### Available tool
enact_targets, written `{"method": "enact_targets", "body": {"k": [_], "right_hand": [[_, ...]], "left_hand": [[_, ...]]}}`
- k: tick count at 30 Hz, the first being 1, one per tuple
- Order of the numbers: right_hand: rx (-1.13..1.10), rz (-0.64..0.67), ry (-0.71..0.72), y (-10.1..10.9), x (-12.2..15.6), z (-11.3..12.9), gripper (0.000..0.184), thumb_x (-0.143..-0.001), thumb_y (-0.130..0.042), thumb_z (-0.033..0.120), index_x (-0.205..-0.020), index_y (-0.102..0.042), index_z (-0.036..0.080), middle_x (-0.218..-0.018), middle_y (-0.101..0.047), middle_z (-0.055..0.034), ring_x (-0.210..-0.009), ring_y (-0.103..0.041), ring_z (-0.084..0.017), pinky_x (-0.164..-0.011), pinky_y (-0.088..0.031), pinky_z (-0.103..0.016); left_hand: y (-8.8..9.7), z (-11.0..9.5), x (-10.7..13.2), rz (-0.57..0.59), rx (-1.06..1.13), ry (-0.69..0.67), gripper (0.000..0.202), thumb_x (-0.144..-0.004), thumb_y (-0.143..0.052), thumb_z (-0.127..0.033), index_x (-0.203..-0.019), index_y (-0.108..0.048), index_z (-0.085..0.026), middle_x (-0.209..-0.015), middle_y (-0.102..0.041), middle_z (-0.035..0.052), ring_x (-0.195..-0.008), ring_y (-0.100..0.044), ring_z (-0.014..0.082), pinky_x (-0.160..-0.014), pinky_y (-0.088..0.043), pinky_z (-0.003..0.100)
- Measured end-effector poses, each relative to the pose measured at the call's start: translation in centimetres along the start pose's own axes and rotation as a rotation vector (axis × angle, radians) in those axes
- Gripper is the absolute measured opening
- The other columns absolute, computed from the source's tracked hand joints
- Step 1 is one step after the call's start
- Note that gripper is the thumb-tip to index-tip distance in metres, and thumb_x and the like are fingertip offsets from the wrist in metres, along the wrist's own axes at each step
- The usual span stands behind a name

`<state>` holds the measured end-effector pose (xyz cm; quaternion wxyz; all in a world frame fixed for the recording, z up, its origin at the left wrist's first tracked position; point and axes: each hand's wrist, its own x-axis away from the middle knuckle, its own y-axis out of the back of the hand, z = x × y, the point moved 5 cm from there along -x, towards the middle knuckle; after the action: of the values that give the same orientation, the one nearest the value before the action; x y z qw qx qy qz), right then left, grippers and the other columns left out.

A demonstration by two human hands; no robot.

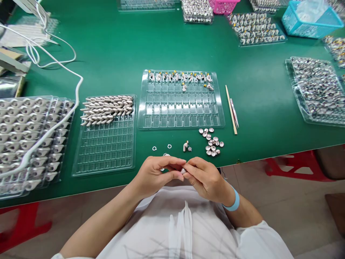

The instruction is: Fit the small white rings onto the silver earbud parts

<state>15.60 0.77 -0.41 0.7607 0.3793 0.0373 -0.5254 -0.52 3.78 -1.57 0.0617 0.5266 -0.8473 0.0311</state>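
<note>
My left hand (156,172) and my right hand (205,177) meet at the table's near edge, fingers pinched together on a small white earbud part (183,171). Just beyond them lie a loose earbud shell (185,146), two small rings (161,147) and a cluster of small round caps (212,141). A clear tray (180,108) ahead holds a row of finished earbud pieces along its far edge. My right wrist wears a blue band.
A clear tray (107,151) with rows of white shells sits left of centre, stacked full trays (29,136) farther left with a white cable (54,126) across them. A wooden stick and tweezers (232,111) lie right of the middle tray. More part trays (318,90) and baskets line the far and right sides.
</note>
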Motion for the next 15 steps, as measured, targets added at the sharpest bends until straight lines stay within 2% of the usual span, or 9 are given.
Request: {"method": "enact_targets", "body": {"k": [5,9,15], "right_hand": [[-0.059,0.035,-0.033,0.1,-0.3,-0.1,0.025,-0.096,-0.051,0.017,-0.120,-0.058,0.015,-0.094,-0.062,-0.0111,-0.082,-0.061,-0.017,-0.070,-0.057,-0.031],[-0.068,0.033,-0.016,-0.1,-0.2,-0.1,0.027,-0.096,-0.049,0.016,-0.122,-0.056,0.014,-0.095,-0.063,-0.0120,-0.084,-0.061,-0.018,-0.070,-0.058,-0.033],[-0.006,-0.069,0.066,-0.1,0.2,0.0,0.034,-0.094,-0.050,0.014,-0.128,-0.053,0.015,-0.089,-0.061,-0.0092,-0.077,-0.060,-0.017,-0.063,-0.056,-0.031]], "left_hand": [[-0.1,-0.1,0.0,0.010,0.009,0.019,0.026,-0.073,-0.079,-0.011,-0.098,-0.076,-0.016,-0.082,-0.079,0.0030,-0.068,-0.074,0.0149,-0.067,-0.062,0.021],[-0.1,0.3,0.1,0.020,0.030,0.072,0.028,-0.074,-0.078,-0.012,-0.101,-0.074,-0.016,-0.080,-0.078,0.0029,-0.070,-0.074,0.0156,-0.070,-0.062,0.023],[-0.4,1.1,0.2,0.017,0.116,0.198,0.031,-0.072,-0.080,-0.016,-0.102,-0.071,-0.015,-0.078,-0.077,0.0036,-0.072,-0.074,0.0172,-0.069,-0.062,0.025]]}}
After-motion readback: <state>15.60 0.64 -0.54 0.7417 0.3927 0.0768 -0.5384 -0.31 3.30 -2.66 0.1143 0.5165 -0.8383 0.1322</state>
